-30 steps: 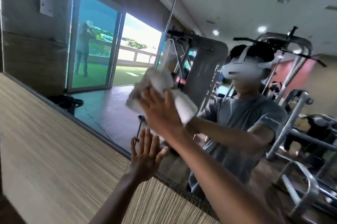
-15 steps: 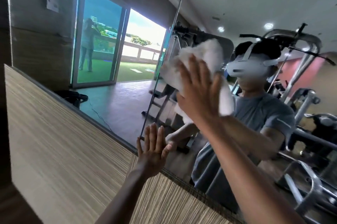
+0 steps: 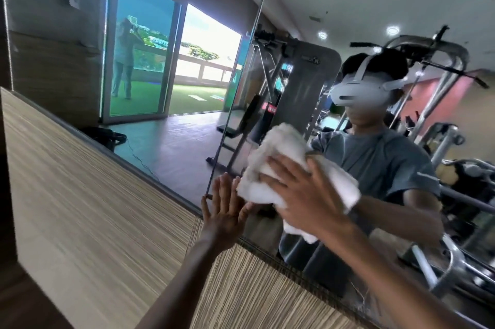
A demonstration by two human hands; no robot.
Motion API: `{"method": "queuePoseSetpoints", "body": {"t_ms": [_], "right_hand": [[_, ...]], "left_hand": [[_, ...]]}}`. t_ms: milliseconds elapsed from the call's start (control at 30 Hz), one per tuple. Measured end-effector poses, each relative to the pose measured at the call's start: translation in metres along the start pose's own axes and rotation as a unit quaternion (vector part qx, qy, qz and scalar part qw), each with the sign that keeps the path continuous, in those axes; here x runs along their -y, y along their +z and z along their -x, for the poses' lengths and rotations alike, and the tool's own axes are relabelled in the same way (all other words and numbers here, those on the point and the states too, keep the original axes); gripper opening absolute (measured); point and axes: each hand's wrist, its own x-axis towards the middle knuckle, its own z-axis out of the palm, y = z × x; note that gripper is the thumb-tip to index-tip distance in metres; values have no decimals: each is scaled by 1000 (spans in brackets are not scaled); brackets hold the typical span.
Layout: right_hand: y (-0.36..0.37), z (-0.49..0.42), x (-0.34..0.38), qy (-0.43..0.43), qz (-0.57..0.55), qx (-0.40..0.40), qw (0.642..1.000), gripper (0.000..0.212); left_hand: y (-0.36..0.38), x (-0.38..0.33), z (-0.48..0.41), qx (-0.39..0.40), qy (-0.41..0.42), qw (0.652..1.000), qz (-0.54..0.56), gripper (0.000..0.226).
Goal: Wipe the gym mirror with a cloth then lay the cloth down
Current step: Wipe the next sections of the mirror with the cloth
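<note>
A white bunched cloth (image 3: 281, 168) lies flat against the gym mirror (image 3: 187, 74), low and just right of the vertical seam between two panes. My right hand (image 3: 302, 194) presses on the cloth with spread, straight fingers. My left hand (image 3: 225, 211) rests flat on the glass at the mirror's bottom edge, fingers straight and pointing up, just left of the cloth. The mirror reflects a person in a grey shirt and a white headset.
A striped wood-grain wall panel (image 3: 93, 208) runs below the mirror's lower edge. The glass reflects gym machines (image 3: 442, 141), a dark floor, a sliding door (image 3: 142, 66) and a green terrace outside.
My right hand has swept the cloth down and slightly right from beside the reflected headset to chest height. My left hand has stayed flat on the glass.
</note>
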Motion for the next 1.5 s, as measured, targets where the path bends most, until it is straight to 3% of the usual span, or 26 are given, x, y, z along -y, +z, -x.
{"method": "queuePoseSetpoints", "body": {"t_ms": [100, 200, 333, 500, 600, 700, 867, 1000, 1167, 1267, 1367, 1500], "right_hand": [[-17, -19, -28, 101, 4, -64, 993, 80], [-25, -60, -2, 185, -42, -92, 977, 74], [10, -83, 58, 63, -4, -38, 997, 66], [30, -23, 81, -34, 38, 48, 998, 65], [33, 43, 58, -23, 29, 50, 998, 61], [20, 69, 23, 42, 6, 25, 999, 73], [-2, -24, 30, 178, -29, -73, 981, 74], [13, -67, 80, 72, -16, -10, 997, 69], [30, -13, 80, -21, 14, 39, 999, 69], [37, 58, 51, -24, 16, 31, 999, 60], [28, 103, 10, -17, 46, 23, 999, 68], [5, 80, -29, 122, 16, -61, 990, 79]], "left_hand": [[2, -1, 2, -11, -5, 1000, 9, 88], [5, 0, 4, -20, -6, 1000, 23, 86], [17, 6, 10, -16, -35, 999, 19, 90], [37, 15, 17, 40, -94, 995, -6, 117], [36, 14, 22, 20, -65, 997, 18, 90], [34, 11, 23, 15, -66, 997, 40, 92], [31, 6, 25, 12, -82, 995, 62, 94], [32, 9, 25, 36, -94, 994, 43, 98], [41, 22, 27, 66, -133, 988, 30, 72], [48, 24, 34, 42, -118, 991, 51, 73], [52, 21, 34, 22, -125, 989, 73, 74], [61, 6, 40, -8, -120, 986, 116, 80]]}}
